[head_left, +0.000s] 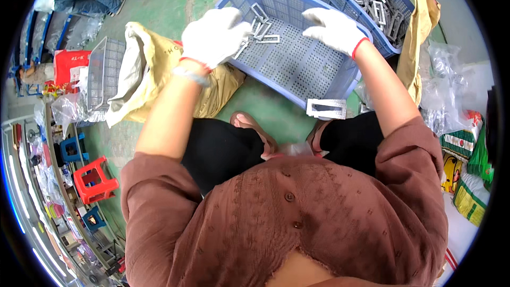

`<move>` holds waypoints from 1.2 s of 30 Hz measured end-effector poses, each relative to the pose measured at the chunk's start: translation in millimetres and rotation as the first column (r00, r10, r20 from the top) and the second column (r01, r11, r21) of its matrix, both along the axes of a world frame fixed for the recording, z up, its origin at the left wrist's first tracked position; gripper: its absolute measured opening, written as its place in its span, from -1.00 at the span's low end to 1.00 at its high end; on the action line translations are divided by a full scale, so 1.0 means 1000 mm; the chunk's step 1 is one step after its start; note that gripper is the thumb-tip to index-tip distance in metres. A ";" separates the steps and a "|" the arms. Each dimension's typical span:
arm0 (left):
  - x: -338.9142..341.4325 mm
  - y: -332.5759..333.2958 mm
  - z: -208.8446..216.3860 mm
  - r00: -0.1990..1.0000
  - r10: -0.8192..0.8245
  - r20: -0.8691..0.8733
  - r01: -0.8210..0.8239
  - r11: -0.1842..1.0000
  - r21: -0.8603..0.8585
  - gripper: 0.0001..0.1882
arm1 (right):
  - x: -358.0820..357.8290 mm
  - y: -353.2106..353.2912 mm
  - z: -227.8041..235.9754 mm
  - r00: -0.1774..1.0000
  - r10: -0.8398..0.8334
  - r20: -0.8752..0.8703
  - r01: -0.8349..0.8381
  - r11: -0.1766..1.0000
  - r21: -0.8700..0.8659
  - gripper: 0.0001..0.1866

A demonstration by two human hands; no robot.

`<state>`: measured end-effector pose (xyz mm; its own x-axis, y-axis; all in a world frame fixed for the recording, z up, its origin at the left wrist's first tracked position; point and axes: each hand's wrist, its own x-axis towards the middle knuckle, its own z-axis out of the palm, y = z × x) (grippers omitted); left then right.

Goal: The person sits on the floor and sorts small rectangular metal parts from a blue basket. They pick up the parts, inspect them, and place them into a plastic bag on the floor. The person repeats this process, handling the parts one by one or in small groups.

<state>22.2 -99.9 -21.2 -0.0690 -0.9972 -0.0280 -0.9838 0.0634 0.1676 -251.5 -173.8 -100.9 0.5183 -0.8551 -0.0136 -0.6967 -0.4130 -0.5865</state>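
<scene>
My left hand point(215, 37), in a white glove with a red cuff, is over the left rim of a blue plastic basket point(287, 91). Its fingers point toward several grey metal frames point(261, 31) lying loose at the basket's left end. One frame lies partly behind that hand, and nothing shows in its grip. Gloved the same way, my right hand point(336, 31) hangs over the basket's right side, thumb and fingers apart, holding nothing. A single rectangular metal frame point(325, 109) is at the basket's near corner, by my right foot.
A second blue basket point(340, 1) full of similar metal frames stands at the far right. Yellow woven sacks point(139, 69) lie left and right of the baskets. Farther left are a wire basket point(103, 69) and a red stool point(95, 180). Clear plastic bags point(445, 85) lie at right.
</scene>
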 end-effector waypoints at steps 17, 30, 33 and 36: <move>0.016 -0.210 -0.346 0.968 -0.093 0.235 -0.113 0.675 0.729 0.31 | -0.027 -0.006 0.016 0.996 -0.055 -0.076 0.057 0.998 0.021 -0.58; -0.010 -0.177 -0.433 0.956 -0.211 0.202 -0.045 0.579 0.814 -0.32 | -0.023 -0.016 0.017 0.998 -0.014 -0.055 0.011 0.998 -0.055 -0.60; -0.020 -0.155 -0.384 0.981 -0.182 -0.063 0.118 0.306 0.945 -0.39 | -0.026 -0.011 0.018 0.998 0.012 -0.059 -0.017 0.996 -0.083 -0.61; -0.020 -0.188 -0.358 0.985 -0.170 0.041 0.001 0.235 0.972 -0.49 | -0.029 -0.010 0.020 0.998 0.020 -0.054 -0.024 0.995 -0.092 -0.61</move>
<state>2.6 -288.2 -379.0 -0.0637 -0.1963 -0.9785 -0.9979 0.0216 0.0606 -280.9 -184.1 -81.4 0.5376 -0.8424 0.0369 -0.7159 -0.4792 -0.5078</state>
